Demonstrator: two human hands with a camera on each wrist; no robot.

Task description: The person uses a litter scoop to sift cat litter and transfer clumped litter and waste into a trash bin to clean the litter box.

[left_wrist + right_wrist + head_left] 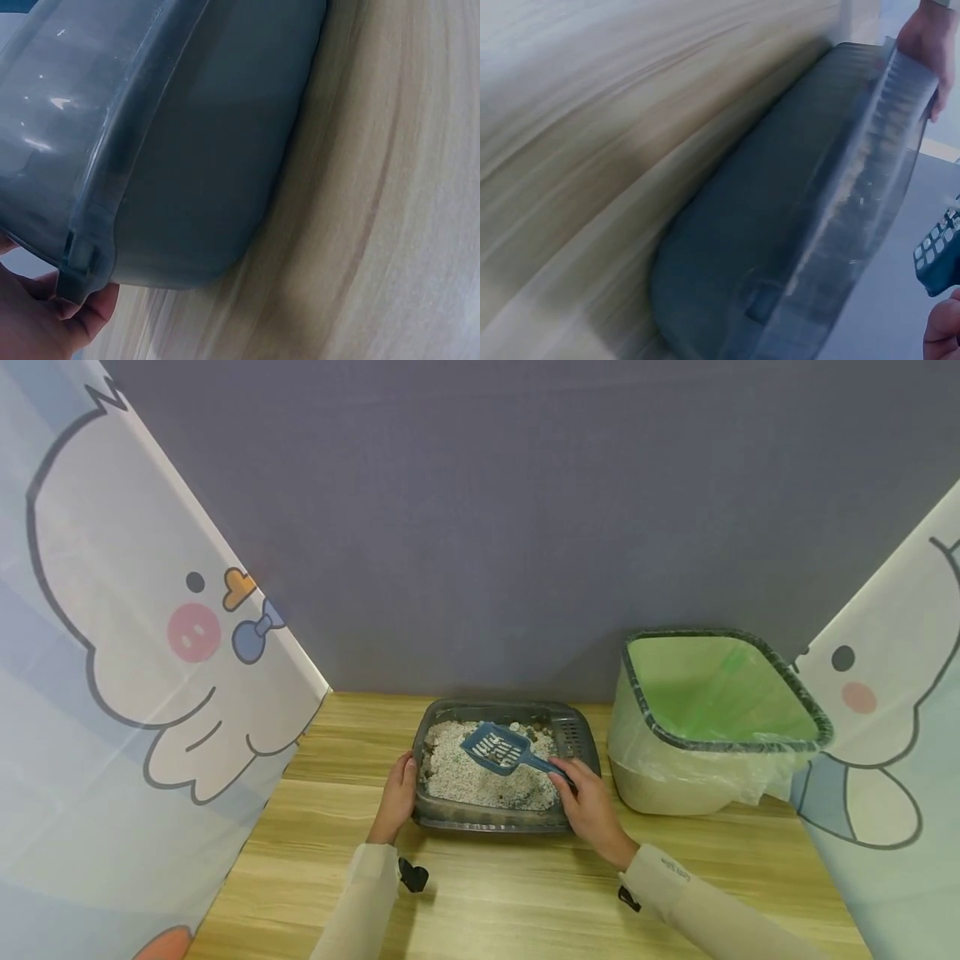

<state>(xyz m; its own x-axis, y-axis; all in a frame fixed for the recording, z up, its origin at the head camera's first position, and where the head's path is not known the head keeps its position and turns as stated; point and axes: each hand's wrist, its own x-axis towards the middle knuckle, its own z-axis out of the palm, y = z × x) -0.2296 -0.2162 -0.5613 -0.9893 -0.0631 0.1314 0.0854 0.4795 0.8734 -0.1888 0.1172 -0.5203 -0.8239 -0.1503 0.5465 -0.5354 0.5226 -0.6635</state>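
A dark grey litter box [491,820] stands on the wooden table, filled with pale litter [453,768] that has darker clumps at its edges. At the box's left end, my left hand [396,795] grips the rim; in the left wrist view its fingers curl under the rim corner. My right hand [591,810] holds a blue slotted litter scoop [512,755] by its handle. The scoop's head is over the litter, with pale and dark bits showing in its slots. In the right wrist view, part of the scoop [939,262] shows beside the fingertips.
Right of the box stands a pale trash bin [667,785] lined with a clear bag under a dark rim. A grey wall panel [480,527] rises behind the table [480,902]. Cartoon-printed panels flank both sides.
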